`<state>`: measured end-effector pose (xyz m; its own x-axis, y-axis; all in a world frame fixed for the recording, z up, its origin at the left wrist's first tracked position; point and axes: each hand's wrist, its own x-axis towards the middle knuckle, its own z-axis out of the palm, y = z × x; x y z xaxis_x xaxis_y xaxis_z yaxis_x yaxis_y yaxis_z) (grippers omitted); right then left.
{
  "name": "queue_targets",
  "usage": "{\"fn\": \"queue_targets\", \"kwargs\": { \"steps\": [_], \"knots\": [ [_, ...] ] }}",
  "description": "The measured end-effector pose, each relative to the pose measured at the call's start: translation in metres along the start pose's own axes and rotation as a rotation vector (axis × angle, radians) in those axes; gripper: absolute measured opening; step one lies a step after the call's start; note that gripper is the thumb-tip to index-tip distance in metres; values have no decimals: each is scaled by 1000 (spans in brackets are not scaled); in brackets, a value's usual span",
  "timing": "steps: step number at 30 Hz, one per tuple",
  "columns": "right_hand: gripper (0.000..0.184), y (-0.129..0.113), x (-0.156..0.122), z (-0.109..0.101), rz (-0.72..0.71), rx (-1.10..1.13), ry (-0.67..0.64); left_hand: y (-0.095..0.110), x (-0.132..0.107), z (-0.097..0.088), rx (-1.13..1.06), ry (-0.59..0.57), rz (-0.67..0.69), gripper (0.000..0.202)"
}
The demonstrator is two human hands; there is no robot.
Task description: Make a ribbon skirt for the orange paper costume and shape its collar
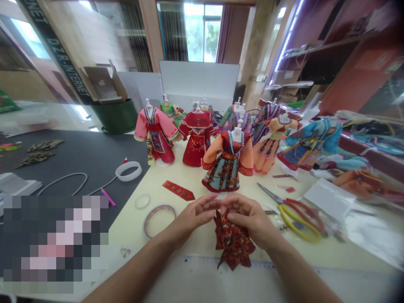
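A dark red patterned fabric piece (235, 240) with pointed, jagged edges hangs below my hands at the front of the table. My right hand (251, 216) pinches its upper edge between thumb and fingers. Beside it, my left hand (197, 214) is closed, its fingertips meeting those of the right at the fabric's top. What the left fingers grip is hidden. A small whitish, translucent bit (221, 196) shows at the fingertips. Just beyond stands a small dress form in an orange-sleeved, blue-skirted robe (225, 168).
Several more dressed miniature forms, including a red dress (197, 139), stand behind. Scissors (290, 210) with red and yellow handles lie right. Left are a tape roll (145, 222), a red pointed strip (179, 190) and a white ring (128, 171). A ruler (268, 264) runs along the front.
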<state>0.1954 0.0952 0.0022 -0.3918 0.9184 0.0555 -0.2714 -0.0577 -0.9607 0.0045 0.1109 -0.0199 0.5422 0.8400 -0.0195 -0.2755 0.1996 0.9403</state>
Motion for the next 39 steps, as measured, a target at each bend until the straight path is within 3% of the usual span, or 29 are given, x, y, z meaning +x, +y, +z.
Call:
{"fn": "queue_targets", "kwargs": {
  "steps": [2, 5, 9, 15, 19, 22, 27, 33, 39],
  "knots": [
    [21, 1, 2, 0, 6, -96, 5, 1, -2, 1, 12, -77, -62, 47],
    [23, 4, 5, 0, 40, -159, 68, 3, -4, 4, 33, -101, -130, 28],
    [30, 4, 5, 1, 95, -129, 76, 6, -4, 5, 40, -44, -125, 23],
    [43, 1, 6, -4, 197, -101, -33, 13, -6, 1, 48, 48, -101, 19],
    [31, 2, 7, -9, 252, -76, -76, 16, -7, -1, 50, 106, -73, 13],
    [19, 2, 6, -7, 229, -84, -80, 16, -7, -3, 44, 119, -83, 15],
    [19, 1, 5, -3, 171, -108, -18, 15, -6, 0, 67, 90, -134, 34],
    [22, 4, 6, -2, 162, -170, 19, 18, -5, 6, 137, 149, -101, 29],
    [24, -5, -5, 1, 135, -218, 42, 28, -12, 12, 224, 109, -72, 28]
  ]
}}
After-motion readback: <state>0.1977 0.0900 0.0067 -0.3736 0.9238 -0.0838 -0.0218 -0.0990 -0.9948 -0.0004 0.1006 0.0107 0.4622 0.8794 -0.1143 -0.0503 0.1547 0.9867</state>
